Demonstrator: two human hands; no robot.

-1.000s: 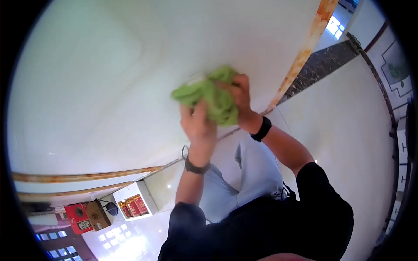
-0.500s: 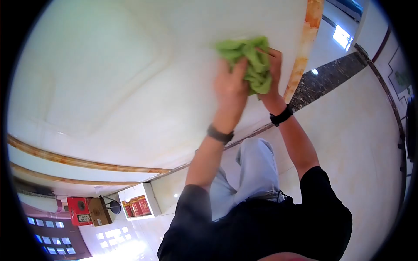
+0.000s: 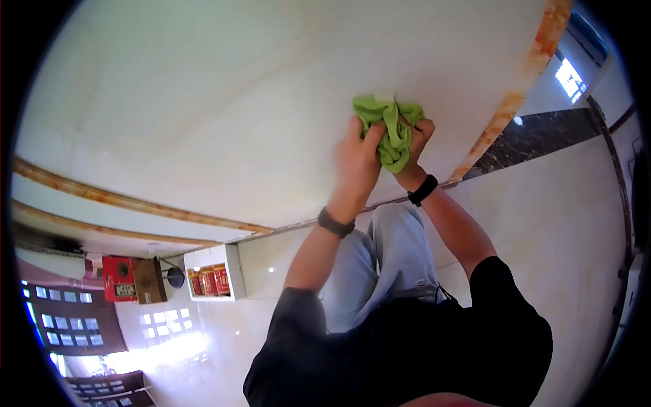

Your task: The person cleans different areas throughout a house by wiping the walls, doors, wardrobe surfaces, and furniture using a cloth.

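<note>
A crumpled green cloth (image 3: 395, 136) is bunched between my two hands, in front of a pale, glossy marble-like wall panel (image 3: 203, 122). My left hand (image 3: 359, 159) grips the cloth's left side, its outer edge somewhat blurred. On the right side, my right hand (image 3: 415, 152) has its fingers curled round the cloth. Dark bands circle both wrists. Whether the cloth touches the panel all over cannot be told, as its far side is hidden.
Orange-brown trim strips (image 3: 502, 119) border the panel. At the lower left are a white box (image 3: 235, 271) with red packages, a red carton (image 3: 119, 279) and a brown carton (image 3: 148, 281). My bent legs (image 3: 400, 251) are over the tiled floor (image 3: 536, 224).
Both hands and the cloth moved right and up, then slightly down, staying together. The view has shifted too, and the cloth is bunched differently.
</note>
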